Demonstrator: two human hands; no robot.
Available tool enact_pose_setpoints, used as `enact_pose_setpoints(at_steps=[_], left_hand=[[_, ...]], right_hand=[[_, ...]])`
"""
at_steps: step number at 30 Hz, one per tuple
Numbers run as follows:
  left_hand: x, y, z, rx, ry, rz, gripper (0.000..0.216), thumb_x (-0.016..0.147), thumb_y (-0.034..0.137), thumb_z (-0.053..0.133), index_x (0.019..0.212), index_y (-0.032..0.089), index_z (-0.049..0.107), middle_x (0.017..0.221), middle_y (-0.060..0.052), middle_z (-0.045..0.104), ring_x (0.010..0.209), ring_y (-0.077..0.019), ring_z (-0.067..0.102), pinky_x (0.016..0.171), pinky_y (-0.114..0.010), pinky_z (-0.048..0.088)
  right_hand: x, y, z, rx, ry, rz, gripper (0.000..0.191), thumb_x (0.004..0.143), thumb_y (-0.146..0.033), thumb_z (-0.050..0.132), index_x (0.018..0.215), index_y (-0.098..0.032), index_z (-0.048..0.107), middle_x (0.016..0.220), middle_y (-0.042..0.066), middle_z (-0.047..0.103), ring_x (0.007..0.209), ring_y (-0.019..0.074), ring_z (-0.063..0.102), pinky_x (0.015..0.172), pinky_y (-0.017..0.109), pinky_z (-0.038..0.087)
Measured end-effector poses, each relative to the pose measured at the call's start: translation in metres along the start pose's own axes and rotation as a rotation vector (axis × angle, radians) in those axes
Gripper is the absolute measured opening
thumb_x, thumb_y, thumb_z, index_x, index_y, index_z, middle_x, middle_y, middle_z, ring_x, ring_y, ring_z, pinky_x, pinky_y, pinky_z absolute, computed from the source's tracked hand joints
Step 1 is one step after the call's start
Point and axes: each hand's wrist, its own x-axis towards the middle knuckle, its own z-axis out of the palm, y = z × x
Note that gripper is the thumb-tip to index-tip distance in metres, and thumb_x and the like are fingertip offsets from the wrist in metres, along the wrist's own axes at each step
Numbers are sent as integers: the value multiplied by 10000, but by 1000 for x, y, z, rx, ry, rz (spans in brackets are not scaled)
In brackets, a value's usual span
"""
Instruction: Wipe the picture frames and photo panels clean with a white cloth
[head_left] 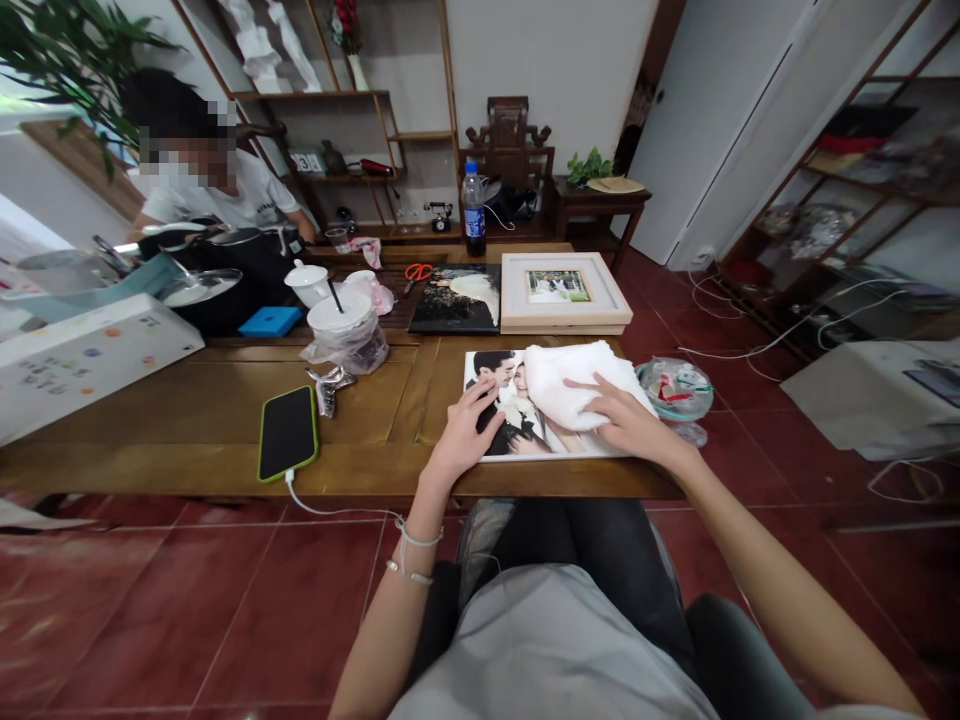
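A small calendar block [307, 162] on the shelf reads 13.

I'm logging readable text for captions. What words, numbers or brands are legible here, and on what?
"13": on the small block calendar on the shelf.
Blue label on the bottle: too blurred to read.
White box with coloured dots: print too small to read.
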Motion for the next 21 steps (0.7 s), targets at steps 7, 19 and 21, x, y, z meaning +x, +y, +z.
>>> enact_pose_setpoints(at_steps=[7, 19, 21], left_hand=[[0, 2, -1, 0, 13, 13, 365, 884, 281, 519, 1235, 199, 577, 1386, -100, 496, 1349, -235, 368, 1115, -459, 299], [2, -1, -2, -17, -15, 45, 386, 878, 294, 526, 1260, 246, 563, 1363, -61, 526, 1363, -240, 343, 1114, -484, 288], [2, -2, -3, -10, -18, 45, 379, 876, 300, 530, 1247, 236, 574, 1350, -68, 538, 1356, -246, 355, 1112, -488, 293]], right_hand=[[-41, -26, -3, 16, -102, -47, 402, 580, -13, 400, 804, -233, 652, 1420, -10, 443, 1369, 243, 284, 1147, 516, 151], [2, 2, -12, 58, -176, 117, 485, 600, -79, 445, 987, -248, 682, 1283, 4, 590, 1362, 303, 281, 1062, 491, 343], [28, 17, -10, 55, -111, 115, 473, 608, -105, 465, 1001, -244, 688, 1195, 11, 647, 1340, 311, 331, 1063, 498, 339]])
